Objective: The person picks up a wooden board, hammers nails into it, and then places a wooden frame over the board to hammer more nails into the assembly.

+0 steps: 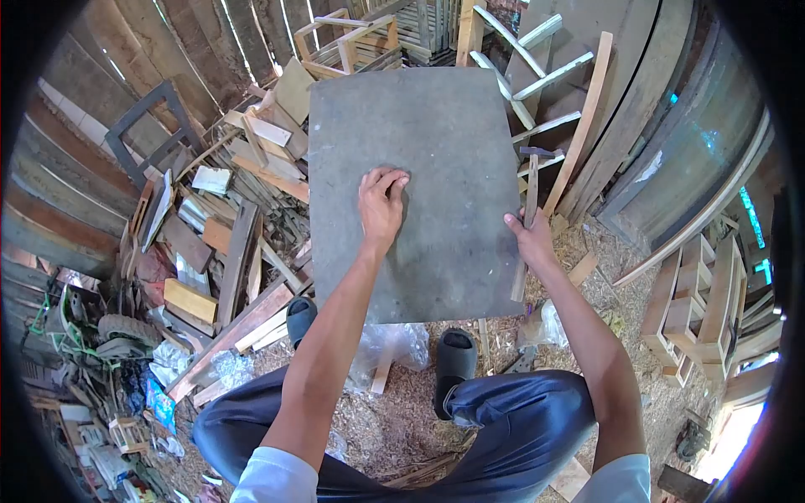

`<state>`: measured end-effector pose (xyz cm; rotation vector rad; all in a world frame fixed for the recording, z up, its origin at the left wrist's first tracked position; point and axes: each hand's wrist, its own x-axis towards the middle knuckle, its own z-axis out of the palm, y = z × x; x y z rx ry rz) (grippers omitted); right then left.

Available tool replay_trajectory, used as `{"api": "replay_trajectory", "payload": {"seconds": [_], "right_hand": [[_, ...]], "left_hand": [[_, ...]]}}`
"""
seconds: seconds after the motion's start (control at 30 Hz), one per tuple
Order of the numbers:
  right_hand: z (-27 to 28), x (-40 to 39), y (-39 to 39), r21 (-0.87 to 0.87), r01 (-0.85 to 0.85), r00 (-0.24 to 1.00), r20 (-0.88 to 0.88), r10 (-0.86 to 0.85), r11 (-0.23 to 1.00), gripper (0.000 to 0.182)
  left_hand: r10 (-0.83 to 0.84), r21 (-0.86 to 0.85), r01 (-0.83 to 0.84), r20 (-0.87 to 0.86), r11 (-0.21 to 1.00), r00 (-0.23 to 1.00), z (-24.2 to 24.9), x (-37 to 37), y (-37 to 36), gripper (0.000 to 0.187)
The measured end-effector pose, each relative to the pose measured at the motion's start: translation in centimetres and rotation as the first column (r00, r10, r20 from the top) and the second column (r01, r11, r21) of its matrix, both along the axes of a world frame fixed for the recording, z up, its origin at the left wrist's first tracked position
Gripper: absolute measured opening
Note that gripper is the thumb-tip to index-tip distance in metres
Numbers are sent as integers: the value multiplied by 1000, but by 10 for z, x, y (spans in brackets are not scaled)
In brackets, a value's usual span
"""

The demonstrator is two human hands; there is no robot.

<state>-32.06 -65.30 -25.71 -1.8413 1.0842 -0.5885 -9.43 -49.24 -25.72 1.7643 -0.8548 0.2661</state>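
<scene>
A large flat grey board (449,268) lies in front of me above my knees, its surface scuffed and specked. Over its middle, my left hand (383,205) is closed, thumb and fingertips pinched together close to the surface; what they hold, if anything, is too small to make out. At the board's right edge my right hand (533,238) is wrapped round the wooden handle of a hammer (532,183). The dark hammer head points away from me, and the handle's lower end reaches below my fist along the board's edge.
Wood offcuts (239,243) are heaped at the left. A wooden frame (348,42) stands behind the board, pale slats (553,75) to its right. A small wooden rack (696,302) sits at the right. Plastic bags (390,348) and shavings (402,427) cover the floor near my sandals (456,360).
</scene>
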Motion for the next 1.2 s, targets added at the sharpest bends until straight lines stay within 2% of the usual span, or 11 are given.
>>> {"api": "replay_trajectory", "payload": {"seconds": [0.2, 0.33, 0.6, 0.7, 0.8, 0.93, 1.0, 1.03, 1.1, 1.13, 1.2], "right_hand": [[5, 0, 1, -38, -1, 997, -77, -2, 999, 44], [1, 0, 1, -38, 7, 1000, -13, -8, 999, 43], [11, 1, 5, -37, 14, 995, -96, -17, 999, 43], [1, 1, 1, -39, 17, 1000, -23, -17, 999, 43], [2, 0, 1, -30, 18, 997, -69, -20, 999, 44], [1, 0, 1, -8, 7, 999, -32, -8, 1000, 46], [15, 1, 6, -39, 9, 992, -128, -14, 999, 44], [24, 2, 7, -45, 7, 992, -122, -12, 999, 44], [45, 1, 10, -207, 49, 954, -279, -107, 977, 39], [51, -1, 11, -219, 47, 955, -276, -108, 975, 39], [68, -3, 18, -501, 57, 983, -122, -136, 863, 29]], "left_hand": [[-13, -33, 13, -2, 999, 1000, -1, 0, 0, 7], [-19, -21, 19, 24, 1000, 1000, -2, 1, 1, 7], [-12, 2, 12, 53, 1000, 998, -1, 0, 0, 7], [-10, 26, 8, 85, 1000, 996, -2, 2, 0, 7], [-10, 10, 10, 30, 1000, 999, 0, -1, 0, 7], [-16, -2, 16, 49, 1000, 999, 0, -1, 1, 7], [8, 14, -10, 96, 1000, 995, 1, -1, 1, 7], [12, 8, -12, 101, 1000, 995, 3, 0, 1, 7], [5, 35, -9, 112, 999, 994, 3, -2, 3, 8], [9, 23, -12, 114, 1000, 993, 3, -2, 3, 8], [5, 33, -9, 124, 999, 992, 3, -2, 3, 8]]}}
